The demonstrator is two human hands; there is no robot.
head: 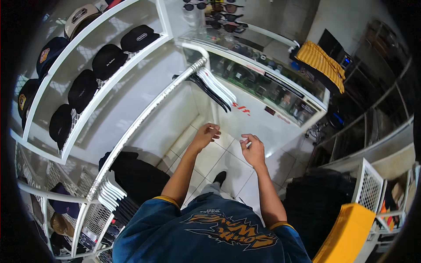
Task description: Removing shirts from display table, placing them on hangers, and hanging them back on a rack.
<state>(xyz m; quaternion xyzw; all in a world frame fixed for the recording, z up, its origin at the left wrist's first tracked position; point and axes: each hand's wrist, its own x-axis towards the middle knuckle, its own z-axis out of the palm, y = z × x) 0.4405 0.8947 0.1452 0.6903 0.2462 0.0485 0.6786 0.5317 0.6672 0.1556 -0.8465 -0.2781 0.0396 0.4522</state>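
Note:
My left hand (206, 135) is held out over the tiled floor, fingers slightly curled and apart, with nothing in it. Level with it on the other side, my right hand (253, 148) is likewise free, its thumb and fingers loosely bent. Ahead of both hands, several white hangers (218, 86) and black hangers (210, 90) dangle bare from the far end of a white metal clothes rail (148, 108). More white hangers (111, 194) are bunched at the rail's near end, to my left. Neither hand touches the rail or the hangers.
Black caps (108, 61) line a white wall shelf (79, 131) on the left. A glass display counter (263, 79) stands ahead, with sunglasses (227, 16) above it. Dark clothes (138, 174) hang left, more dark garments (315, 197) right. A striped yellow garment (320, 60) lies beyond the counter.

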